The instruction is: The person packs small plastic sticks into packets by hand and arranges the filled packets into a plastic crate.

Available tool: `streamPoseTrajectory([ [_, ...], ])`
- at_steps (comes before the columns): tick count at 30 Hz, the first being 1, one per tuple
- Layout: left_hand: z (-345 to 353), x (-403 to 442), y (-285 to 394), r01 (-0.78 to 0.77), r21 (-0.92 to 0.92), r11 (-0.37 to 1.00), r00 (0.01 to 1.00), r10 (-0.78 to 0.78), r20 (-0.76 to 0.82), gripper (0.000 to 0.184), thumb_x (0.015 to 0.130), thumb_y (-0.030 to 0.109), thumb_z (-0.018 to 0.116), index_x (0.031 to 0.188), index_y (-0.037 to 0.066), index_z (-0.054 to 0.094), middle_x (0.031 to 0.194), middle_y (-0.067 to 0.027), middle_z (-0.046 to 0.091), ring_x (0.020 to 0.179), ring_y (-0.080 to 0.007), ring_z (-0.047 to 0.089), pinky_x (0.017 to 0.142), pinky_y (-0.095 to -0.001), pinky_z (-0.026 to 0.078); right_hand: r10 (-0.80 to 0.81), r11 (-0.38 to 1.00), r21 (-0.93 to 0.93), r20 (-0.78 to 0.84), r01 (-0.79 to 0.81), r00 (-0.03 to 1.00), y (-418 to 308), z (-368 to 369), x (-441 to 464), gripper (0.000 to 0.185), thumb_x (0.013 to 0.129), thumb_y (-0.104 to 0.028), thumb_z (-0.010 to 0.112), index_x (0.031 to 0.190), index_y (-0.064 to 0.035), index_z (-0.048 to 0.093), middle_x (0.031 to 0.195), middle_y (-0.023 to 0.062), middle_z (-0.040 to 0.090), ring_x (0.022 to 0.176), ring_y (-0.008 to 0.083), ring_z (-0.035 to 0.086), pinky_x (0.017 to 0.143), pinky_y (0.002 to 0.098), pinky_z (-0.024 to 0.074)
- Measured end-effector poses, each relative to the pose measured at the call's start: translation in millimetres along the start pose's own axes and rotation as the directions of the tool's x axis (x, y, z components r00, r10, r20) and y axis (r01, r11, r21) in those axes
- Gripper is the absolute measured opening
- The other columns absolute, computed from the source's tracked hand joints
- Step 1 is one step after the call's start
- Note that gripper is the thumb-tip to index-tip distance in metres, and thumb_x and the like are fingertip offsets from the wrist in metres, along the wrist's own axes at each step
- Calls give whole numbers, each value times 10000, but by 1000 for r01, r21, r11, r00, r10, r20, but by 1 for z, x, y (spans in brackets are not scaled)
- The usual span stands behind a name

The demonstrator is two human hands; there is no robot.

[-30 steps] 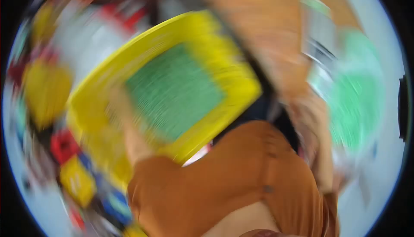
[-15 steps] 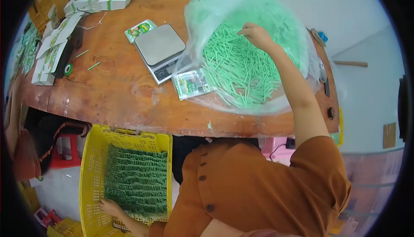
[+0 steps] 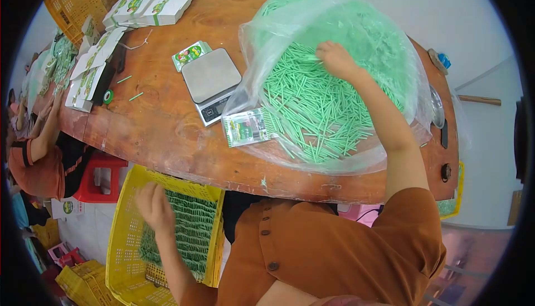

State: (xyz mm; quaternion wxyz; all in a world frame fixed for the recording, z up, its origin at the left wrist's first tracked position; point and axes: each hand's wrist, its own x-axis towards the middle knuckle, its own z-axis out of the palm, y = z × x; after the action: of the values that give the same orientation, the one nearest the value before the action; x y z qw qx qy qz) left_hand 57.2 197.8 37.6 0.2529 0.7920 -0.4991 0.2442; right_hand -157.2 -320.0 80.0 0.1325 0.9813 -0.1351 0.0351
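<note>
Pale green sticks [image 3: 317,102] lie heaped in a large clear plastic bag [image 3: 415,88] on the wooden table. My right hand [image 3: 337,59] is over the upper part of the heap, its fingers closed; what they hold, if anything, is too small to make out. Above the yellow crate [image 3: 125,222] my left hand [image 3: 154,208] is raised, fingers curled and slightly blurred, their contents unclear. Rows of green packets [image 3: 192,228] fill the crate's bottom. A printed packet [image 3: 245,127] lies at the bag's left edge, beside a digital scale [image 3: 212,77].
White boxes [image 3: 153,8] and a roll of green tape [image 3: 108,96] are at the table's left. Another person [image 3: 39,150] sits there near a red stool [image 3: 100,178]. A metal bowl [image 3: 436,107] stands at the right edge.
My left hand has risen from inside the crate to above its upper part. My right hand remains over the sticks, its fingers now lower among them. The view has shifted slightly.
</note>
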Motion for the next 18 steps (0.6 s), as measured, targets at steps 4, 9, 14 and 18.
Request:
streamPoseTrajectory([
  [4, 43, 92, 111, 200, -681, 705, 971, -51, 232, 126, 782, 19, 591, 897, -11, 634, 878, -142, 635, 817, -252, 610, 732, -306, 460, 214, 660, 705, 155, -260, 964, -3, -12, -36, 190, 841, -178, 520, 935, -18, 562, 819, 94, 582, 834, 215, 537, 762, 344, 417],
  [9, 150, 199, 210, -81, -773, 629, 991, 136, 6, 483, 835, 239, 564, 1239, 13, 426, 1268, -196, 430, 1168, -330, 410, 959, -360, 329, 120, 511, 777, 361, -369, 925, -40, -41, -59, 281, 871, -244, 495, 1003, 3, 515, 850, 118, 622, 776, 208, 571, 729, 342, 434],
  [14, 186, 208, 269, 29, -758, 652, 851, 382, 361, 761, 863, 486, 453, 1374, -7, 177, 1368, -219, 302, 1288, -344, 242, 1060, -429, 169, 209, 578, 816, -106, -35, 972, -52, -22, -72, 265, 905, -249, 462, 1011, -9, 497, 867, 127, 623, 796, 178, 571, 735, 313, 436],
  [18, 165, 213, 289, 484, -616, -621, 815, 63, 576, 743, 898, 498, 380, 1379, -8, 127, 1295, -232, 385, 1257, -302, 295, 1042, -435, 210, 625, 19, 981, -163, 194, 763, -98, -32, -59, 188, 918, -187, 460, 1030, -45, 514, 895, 85, 600, 844, 151, 518, 842, 314, 384],
])
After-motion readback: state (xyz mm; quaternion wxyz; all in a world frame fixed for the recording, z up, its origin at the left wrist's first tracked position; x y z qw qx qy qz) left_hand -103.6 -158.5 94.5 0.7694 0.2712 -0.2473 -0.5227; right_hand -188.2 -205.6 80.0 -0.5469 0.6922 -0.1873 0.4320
